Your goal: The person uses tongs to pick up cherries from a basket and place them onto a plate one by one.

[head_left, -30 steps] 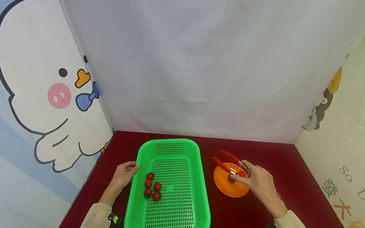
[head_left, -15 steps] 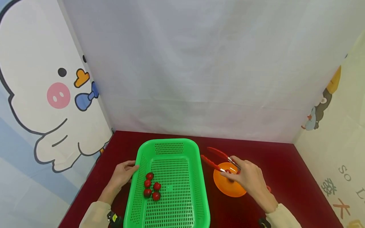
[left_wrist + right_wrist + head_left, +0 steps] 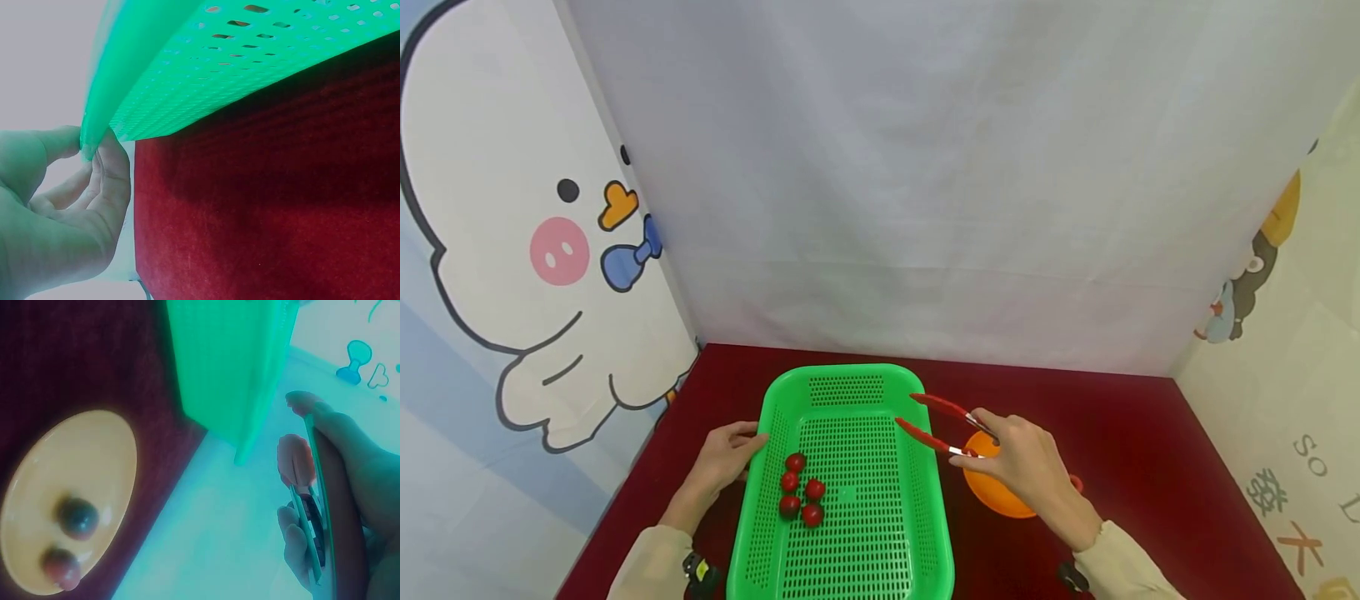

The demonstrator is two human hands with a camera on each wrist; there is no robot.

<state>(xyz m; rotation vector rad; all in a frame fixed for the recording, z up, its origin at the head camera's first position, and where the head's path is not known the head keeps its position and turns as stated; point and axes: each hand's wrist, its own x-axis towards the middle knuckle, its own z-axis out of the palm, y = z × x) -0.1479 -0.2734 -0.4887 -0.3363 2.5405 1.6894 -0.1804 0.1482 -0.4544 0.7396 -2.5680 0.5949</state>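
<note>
My left hand [image 3: 722, 458] pinches the left rim of a green plastic basket [image 3: 931, 467], thumb on one side and fingers on the other in the left wrist view. Several small red tomatoes [image 3: 814, 490] lie toward the basket's left side. Red-tipped tongs [image 3: 928, 437] are gripped in my right hand [image 3: 1028, 458]. Their tips are spread apart over the basket's right rim, with nothing seen between them. Below that hand is an orange plate [image 3: 1000, 498], partly hidden in the head view. The right wrist view shows a dark round fruit [image 3: 77, 519] and a reddish one [image 3: 61, 569] on it.
A dark red cloth [image 3: 1120, 450] covers the table. Behind it hangs a pale curtain [image 3: 910, 208]. Printed panels stand at both sides, the left one with a large cartoon duck [image 3: 490, 217].
My right hand has moved left with the tongs, from over the plate until the tips reach the basket's right side. The left hand and the basket's tomatoes stay where they were.
</note>
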